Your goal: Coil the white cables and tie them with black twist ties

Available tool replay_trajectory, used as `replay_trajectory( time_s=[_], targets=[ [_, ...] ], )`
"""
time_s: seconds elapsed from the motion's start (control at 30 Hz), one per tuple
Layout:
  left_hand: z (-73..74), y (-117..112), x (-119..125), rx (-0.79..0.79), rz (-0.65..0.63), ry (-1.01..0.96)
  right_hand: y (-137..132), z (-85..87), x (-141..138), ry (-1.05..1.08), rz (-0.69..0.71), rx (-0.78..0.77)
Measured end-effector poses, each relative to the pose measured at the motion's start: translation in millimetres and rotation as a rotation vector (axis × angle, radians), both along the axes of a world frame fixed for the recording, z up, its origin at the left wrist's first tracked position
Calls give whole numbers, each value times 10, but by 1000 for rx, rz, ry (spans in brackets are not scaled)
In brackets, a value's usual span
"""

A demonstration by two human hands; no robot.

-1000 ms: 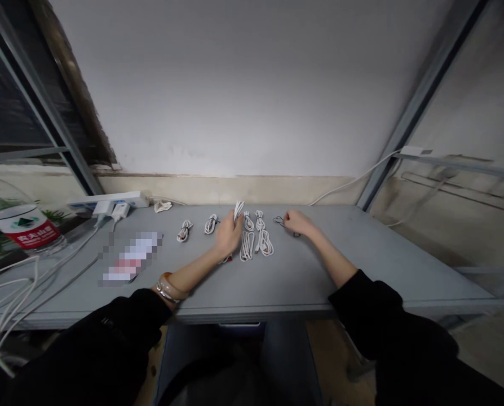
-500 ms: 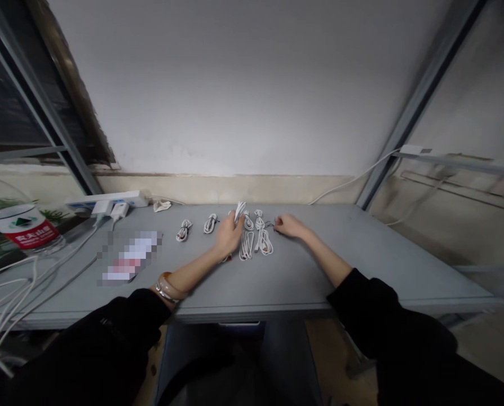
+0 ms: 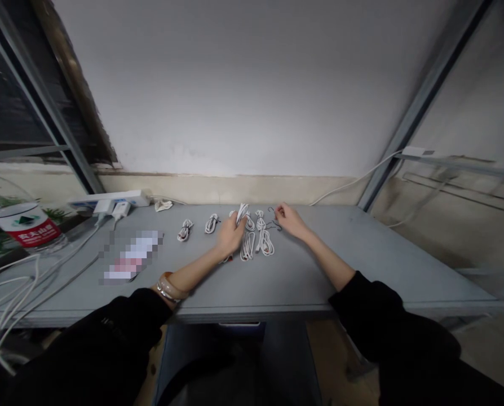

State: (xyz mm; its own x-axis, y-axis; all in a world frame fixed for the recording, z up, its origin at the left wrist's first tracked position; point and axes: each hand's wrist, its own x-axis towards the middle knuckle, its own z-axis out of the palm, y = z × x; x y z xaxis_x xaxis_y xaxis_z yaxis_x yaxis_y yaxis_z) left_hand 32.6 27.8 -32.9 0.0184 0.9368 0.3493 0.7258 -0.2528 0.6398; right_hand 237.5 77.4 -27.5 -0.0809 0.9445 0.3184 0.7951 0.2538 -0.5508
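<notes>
My left hand (image 3: 229,237) is closed around a folded white cable (image 3: 241,213) whose loops stick up past the fingers. My right hand (image 3: 290,220) is lifted a little off the grey table (image 3: 303,270) and pinches a thin dark wire tie (image 3: 274,217) by one end. Between the two hands lie several coiled white cables (image 3: 256,239) in a group. Two more tied white cable bundles (image 3: 198,226) sit to the left of my left hand.
A white power strip (image 3: 112,200) with plugged adapters lies at the table's back left, its white cords (image 3: 10,299) trailing off the left edge. A water bottle (image 3: 13,217) stands on the left sill. A blurred flat item (image 3: 131,256) lies left of centre. A small crumpled white piece (image 3: 163,206) rests near the wall.
My right hand picked the dark wire tie up off the table and moved left toward the cable in my left hand. The left hand stayed put.
</notes>
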Motion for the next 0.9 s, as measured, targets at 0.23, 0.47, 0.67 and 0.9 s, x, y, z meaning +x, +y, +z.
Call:
replay_trajectory(
  time_s=[0.23, 0.47, 0.67, 0.9],
  targets=[
    [-40, -10, 14, 4, -149, 140, -242, -49, -347, 496, 311, 268],
    [22, -99, -7, 85, -329, 308, -190, -112, -425, 788, 278, -74],
    [-7, -93, -13, 113, -358, 311, -276, -121, -479, 980, 318, -280],
    [-71, -47, -10, 123, -355, 98, -278, -111, -469, 1153, 479, -421]
  ],
)
